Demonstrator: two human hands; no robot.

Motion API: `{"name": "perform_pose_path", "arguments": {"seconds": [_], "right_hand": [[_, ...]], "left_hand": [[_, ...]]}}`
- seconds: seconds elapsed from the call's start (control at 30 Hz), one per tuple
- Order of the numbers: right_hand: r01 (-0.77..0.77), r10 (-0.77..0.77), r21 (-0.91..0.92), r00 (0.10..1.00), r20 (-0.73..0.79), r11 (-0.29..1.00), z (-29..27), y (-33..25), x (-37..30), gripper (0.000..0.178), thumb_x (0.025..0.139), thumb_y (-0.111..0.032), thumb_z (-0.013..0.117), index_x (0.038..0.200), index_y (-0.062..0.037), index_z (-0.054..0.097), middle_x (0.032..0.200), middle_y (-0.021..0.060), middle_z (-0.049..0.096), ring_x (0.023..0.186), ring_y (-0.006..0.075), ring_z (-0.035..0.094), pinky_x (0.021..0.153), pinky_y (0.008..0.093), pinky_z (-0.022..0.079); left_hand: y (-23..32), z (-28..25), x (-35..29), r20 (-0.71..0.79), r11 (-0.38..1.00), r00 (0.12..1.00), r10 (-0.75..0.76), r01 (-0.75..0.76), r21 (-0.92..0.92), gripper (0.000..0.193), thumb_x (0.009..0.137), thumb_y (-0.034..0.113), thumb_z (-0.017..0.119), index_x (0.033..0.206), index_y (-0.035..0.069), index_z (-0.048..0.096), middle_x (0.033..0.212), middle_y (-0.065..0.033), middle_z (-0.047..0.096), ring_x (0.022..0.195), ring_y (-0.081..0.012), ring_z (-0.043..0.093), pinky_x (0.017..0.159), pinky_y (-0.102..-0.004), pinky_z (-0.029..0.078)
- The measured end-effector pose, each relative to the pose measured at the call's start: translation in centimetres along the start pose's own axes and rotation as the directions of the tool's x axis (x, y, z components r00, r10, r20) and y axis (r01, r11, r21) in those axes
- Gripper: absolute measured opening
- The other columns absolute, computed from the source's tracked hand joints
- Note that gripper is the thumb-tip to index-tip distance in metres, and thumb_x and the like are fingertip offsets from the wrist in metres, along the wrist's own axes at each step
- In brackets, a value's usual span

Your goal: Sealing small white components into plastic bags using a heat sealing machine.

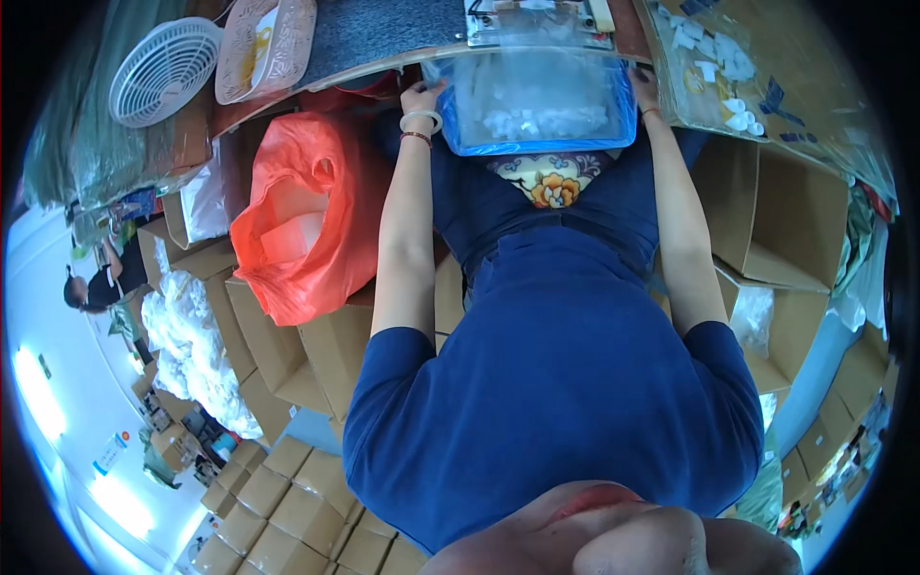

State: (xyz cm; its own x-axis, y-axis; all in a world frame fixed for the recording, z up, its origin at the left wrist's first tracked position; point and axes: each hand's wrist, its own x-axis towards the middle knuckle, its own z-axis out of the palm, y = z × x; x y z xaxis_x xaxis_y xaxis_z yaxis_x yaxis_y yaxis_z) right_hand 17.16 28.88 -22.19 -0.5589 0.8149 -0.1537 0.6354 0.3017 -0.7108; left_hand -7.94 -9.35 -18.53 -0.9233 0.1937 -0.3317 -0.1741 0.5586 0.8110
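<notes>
A blue tray (537,149) lies over my lap, its far end at the table edge. Clear plastic lines it, and small white pieces (546,122) are gathered inside toward the near side. My left hand (422,99), with a pale bangle at the wrist, is closed at the tray's far left corner. On the opposite side my right hand (647,89) is closed at the far right corner. The table edge and tray partly hide the fingers of both hands. A flowered cloth (553,182) shows between the tray and my body.
A small metal device (489,29) stands on the table beyond the tray. A white round basket (165,72) and a pale oblong basket (230,81) sit left. An orange-red bag (278,259) hangs open by my left arm. Cardboard boxes (795,211) stand right; another person (96,287) is far left.
</notes>
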Motion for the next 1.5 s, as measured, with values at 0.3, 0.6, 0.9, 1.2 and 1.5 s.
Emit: {"name": "perform_pose_path", "arguments": {"seconds": [0.3, 0.6, 0.9, 1.2, 1.5], "right_hand": [[0.143, -0.122, 0.596, 0.99, -0.075, 0.79, 0.9, 1.8, 1.4, 0.045, 0.083, -0.029, 0.075, 0.119, -0.0035, 0.066, 0.113, 0.0098, 0.068, 0.101, 0.0215, 0.065, 0.09, 0.0341, 0.051], [0.117, -0.02, 0.49, 0.98, -0.198, 0.864, 0.6, -4.5, -2.3, 0.033, 0.088, -0.026, 0.071, 0.109, -0.0008, 0.066, 0.101, 0.0111, 0.07, 0.095, 0.0212, 0.065, 0.086, 0.0338, 0.048], [0.34, -0.374, -0.292, 0.925, -0.065, 0.894, -3.9, -1.5, -8.9, 0.036, 0.088, -0.033, 0.071, 0.111, -0.0054, 0.066, 0.102, 0.0214, 0.066, 0.098, 0.0408, 0.061, 0.087, 0.0432, 0.048], [0.317, -0.308, 0.033, 0.937, -0.162, 0.948, -18.4, -11.2, -21.1, 0.021, 0.089, -0.001, 0.063, 0.109, -0.0036, 0.069, 0.101, 0.0098, 0.067, 0.09, 0.0199, 0.065, 0.079, 0.0295, 0.051], [0.353, -0.404, -0.329, 0.909, -0.101, 0.876, -23.0, -9.5, -20.6, 0.03, 0.086, 0.003, 0.057, 0.113, -0.0071, 0.065, 0.106, 0.0151, 0.064, 0.095, 0.0338, 0.064, 0.08, 0.0379, 0.052]], "left_hand": [[0.1, 2.3, 1.5, -0.145, 0.936, 0.924, 0.353, -0.351, 0.036, 0.034, 0.07, 0.026, 0.085, 0.088, 0.0, 0.072, 0.075, -0.0154, 0.071, 0.069, -0.0246, 0.068, 0.07, -0.0376, 0.053], [4.1, 2.8, -0.7, -0.114, 0.86, 0.881, 0.46, -0.41, 0.305, 0.032, 0.075, 0.023, 0.079, 0.097, 0.001, 0.07, 0.09, -0.0231, 0.07, 0.085, -0.036, 0.069, 0.075, -0.0404, 0.053], [4.9, -4.4, -5.5, 0.172, 0.758, 0.902, 0.396, -0.427, 0.493, 0.03, 0.078, 0.022, 0.078, 0.093, 0.001, 0.063, 0.085, -0.0212, 0.069, 0.084, -0.0376, 0.068, 0.074, -0.0444, 0.052], [10.9, -15.4, -16.7, -0.066, 0.957, 0.958, 0.279, -0.283, -0.067, 0.027, 0.082, 0.01, 0.079, 0.077, 0.009, 0.052, 0.063, 0.0034, 0.053, 0.051, -0.0035, 0.047, 0.045, -0.0197, 0.037], [5.6, -19.9, -15.5, -0.049, 0.655, 0.763, 0.645, -0.519, 0.548, 0.025, 0.079, -0.001, 0.063, 0.102, 0.005, 0.07, 0.077, -0.0167, 0.066, 0.064, -0.0351, 0.063, 0.066, -0.039, 0.053]]}}
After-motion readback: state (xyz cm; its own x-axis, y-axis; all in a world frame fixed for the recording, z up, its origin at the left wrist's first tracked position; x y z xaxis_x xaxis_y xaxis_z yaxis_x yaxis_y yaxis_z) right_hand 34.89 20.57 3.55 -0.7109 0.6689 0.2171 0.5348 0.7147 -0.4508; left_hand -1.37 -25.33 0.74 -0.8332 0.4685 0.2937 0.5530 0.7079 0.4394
